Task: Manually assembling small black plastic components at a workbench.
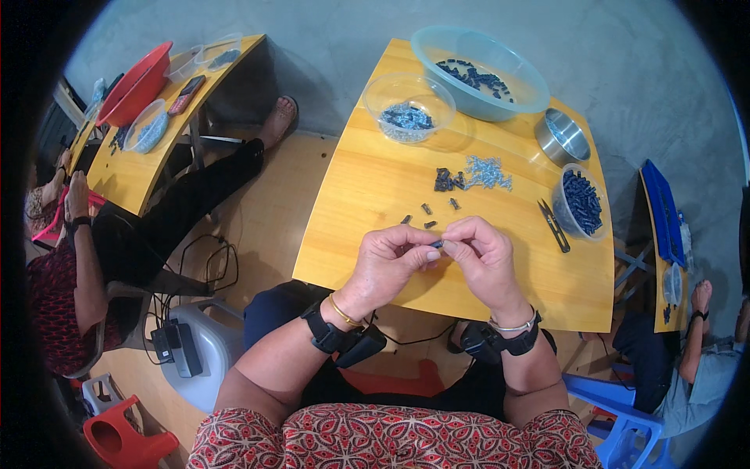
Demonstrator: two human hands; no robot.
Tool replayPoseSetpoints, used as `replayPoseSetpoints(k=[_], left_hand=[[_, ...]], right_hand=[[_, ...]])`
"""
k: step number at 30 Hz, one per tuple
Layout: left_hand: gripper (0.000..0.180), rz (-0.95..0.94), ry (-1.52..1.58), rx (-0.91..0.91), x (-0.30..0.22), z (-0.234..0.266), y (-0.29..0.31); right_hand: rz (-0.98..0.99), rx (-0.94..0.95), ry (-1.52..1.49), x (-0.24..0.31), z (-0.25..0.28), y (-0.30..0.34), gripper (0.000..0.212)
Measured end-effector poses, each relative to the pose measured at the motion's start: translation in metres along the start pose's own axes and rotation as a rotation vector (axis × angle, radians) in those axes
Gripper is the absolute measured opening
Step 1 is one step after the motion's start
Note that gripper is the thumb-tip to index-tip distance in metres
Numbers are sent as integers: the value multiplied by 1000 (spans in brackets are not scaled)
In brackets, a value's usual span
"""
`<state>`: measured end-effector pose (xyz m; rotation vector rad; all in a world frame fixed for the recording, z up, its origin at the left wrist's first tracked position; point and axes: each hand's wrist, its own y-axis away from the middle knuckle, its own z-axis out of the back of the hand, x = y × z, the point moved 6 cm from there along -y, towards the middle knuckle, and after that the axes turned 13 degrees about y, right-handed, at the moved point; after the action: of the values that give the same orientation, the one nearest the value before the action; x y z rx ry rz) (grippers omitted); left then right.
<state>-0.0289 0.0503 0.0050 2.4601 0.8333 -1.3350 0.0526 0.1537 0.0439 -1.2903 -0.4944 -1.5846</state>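
Note:
My left hand (389, 264) and my right hand (483, 254) meet above the front part of the yellow table (336, 234). Their thumbs and fingertips pinch a small dark plastic piece (437, 244) between them; most of it is covered. Just beyond my fingers lie several loose dark pieces (426, 209). Farther out sit a little heap of dark pieces (447, 180) and a spread of small clear-blue parts (488, 173). To the right of my right hand rest black thread snips (554, 227), beside a clear tub (582, 205) full of dark cylindrical pieces.
At the table's back stand a light-blue basin (539, 86) with dark pieces, a clear bowl (375, 94) and a metal bowl (564, 139). Other people sit at tables left and right. A grey stool (205, 344) with black boxes and cables stands at my left.

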Motion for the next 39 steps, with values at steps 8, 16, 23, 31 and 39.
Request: replayPoseSetpoints(k=[8,16,23,31,39], left_hand=[[10,-22,-80,5,0,1,0],[8,14,89,-6,-3,2,-2],[10,20,93,-7,0,6,-2],[5,36,23,-31,-2,0,3],[5,30,40,21,-1,1,1]], right_hand=[[205,21,335,27,-1,0,5],[162,-47,269,24,0,3,12],[214,-64,428,33,4,3,15],[395,31,725,58,-7,15,27],[222,-51,532,41,-8,21,18]])
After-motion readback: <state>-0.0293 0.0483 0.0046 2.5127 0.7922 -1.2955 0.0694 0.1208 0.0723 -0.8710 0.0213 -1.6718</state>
